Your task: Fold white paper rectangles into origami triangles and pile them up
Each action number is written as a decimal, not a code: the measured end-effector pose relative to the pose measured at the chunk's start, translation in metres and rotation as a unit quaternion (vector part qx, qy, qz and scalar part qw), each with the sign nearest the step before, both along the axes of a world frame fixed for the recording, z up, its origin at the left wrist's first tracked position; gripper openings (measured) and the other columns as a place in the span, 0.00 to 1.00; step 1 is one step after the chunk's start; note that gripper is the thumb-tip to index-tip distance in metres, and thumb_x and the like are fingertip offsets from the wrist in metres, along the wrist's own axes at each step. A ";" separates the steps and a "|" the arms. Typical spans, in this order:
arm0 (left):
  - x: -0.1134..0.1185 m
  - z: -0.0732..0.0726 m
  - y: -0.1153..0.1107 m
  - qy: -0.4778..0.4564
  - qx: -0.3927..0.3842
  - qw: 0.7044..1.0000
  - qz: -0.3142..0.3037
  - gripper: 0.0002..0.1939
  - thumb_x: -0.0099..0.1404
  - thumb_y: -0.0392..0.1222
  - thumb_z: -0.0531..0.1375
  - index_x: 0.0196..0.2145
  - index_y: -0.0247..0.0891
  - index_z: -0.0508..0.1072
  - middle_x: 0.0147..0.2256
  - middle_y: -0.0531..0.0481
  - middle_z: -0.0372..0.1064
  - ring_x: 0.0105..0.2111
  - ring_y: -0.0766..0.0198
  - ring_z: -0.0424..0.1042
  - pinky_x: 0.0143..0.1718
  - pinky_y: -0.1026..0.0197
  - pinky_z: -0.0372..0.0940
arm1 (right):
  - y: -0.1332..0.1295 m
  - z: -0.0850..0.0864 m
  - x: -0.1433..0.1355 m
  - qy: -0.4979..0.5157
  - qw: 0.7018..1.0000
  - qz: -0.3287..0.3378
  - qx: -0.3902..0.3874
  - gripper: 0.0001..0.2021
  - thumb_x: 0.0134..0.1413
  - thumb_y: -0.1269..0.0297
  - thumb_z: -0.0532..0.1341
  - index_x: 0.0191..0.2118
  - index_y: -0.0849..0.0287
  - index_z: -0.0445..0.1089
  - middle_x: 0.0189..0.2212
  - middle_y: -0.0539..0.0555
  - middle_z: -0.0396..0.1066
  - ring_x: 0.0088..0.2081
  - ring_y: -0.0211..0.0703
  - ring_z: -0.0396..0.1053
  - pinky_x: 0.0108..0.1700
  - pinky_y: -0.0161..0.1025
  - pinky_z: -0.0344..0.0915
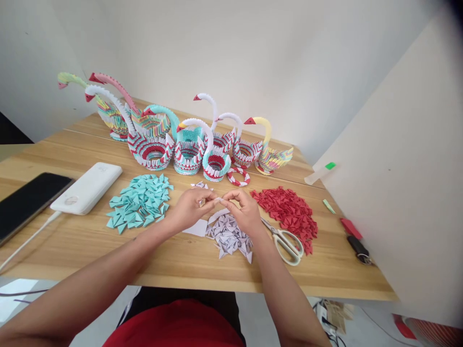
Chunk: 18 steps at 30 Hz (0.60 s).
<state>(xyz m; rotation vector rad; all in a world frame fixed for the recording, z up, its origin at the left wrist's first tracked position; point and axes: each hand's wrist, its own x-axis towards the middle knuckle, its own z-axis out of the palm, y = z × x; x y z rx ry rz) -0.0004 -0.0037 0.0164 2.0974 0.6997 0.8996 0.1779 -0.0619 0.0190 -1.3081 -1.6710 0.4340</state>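
Note:
Between the fingertips of both hands is a small pale paper piece, mostly covered by the fingers. My left hand pinches one side of it, and my right hand pinches the other. Just below them lies a pile of folded pale lilac paper triangles. A flat white paper sheet rests beside that pile, under my left wrist. A few more pale folded pieces sit behind my left hand.
Teal triangles lie left and red triangles right, with scissors near the red ones. Several paper swans and a red-and-white ring stand behind. A power bank, phone and key fob lie outward.

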 end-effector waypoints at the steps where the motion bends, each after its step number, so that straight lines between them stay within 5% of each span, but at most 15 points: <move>1: 0.000 0.000 0.000 0.001 -0.016 1.000 -0.003 0.13 0.66 0.44 0.56 0.28 0.36 0.72 0.26 0.52 0.71 0.28 0.65 0.67 0.32 0.64 0.57 | 0.000 0.000 0.001 0.000 1.000 -0.001 -0.002 0.04 0.54 0.63 0.62 0.34 0.56 0.68 0.30 0.50 0.73 0.35 0.40 0.71 0.40 0.38 0.67; 6: 0.000 -0.001 0.000 -0.002 -0.076 0.997 -0.028 0.11 0.65 0.44 0.56 0.30 0.36 0.73 0.28 0.52 0.72 0.30 0.64 0.68 0.33 0.65 0.59 | 0.000 -0.001 0.003 -0.011 1.000 -0.010 -0.003 0.03 0.55 0.64 0.61 0.34 0.56 0.67 0.31 0.50 0.72 0.35 0.40 0.71 0.41 0.38 0.67; 12: 0.002 -0.003 0.000 0.008 -0.072 0.997 0.011 0.11 0.62 0.46 0.58 0.28 0.36 0.73 0.26 0.53 0.70 0.27 0.66 0.65 0.30 0.65 0.58 | -0.002 0.000 0.001 -0.028 1.000 -0.008 -0.004 0.04 0.55 0.65 0.61 0.37 0.56 0.67 0.32 0.51 0.73 0.36 0.41 0.71 0.41 0.38 0.67; 18: 0.002 -0.004 0.003 -0.049 -0.169 0.984 -0.008 0.12 0.62 0.47 0.58 0.28 0.35 0.73 0.27 0.51 0.71 0.30 0.64 0.67 0.35 0.63 0.61 | -0.003 0.004 0.002 0.078 0.995 0.005 -0.062 0.12 0.60 0.61 0.57 0.48 0.55 0.67 0.34 0.52 0.76 0.37 0.41 0.74 0.40 0.38 0.67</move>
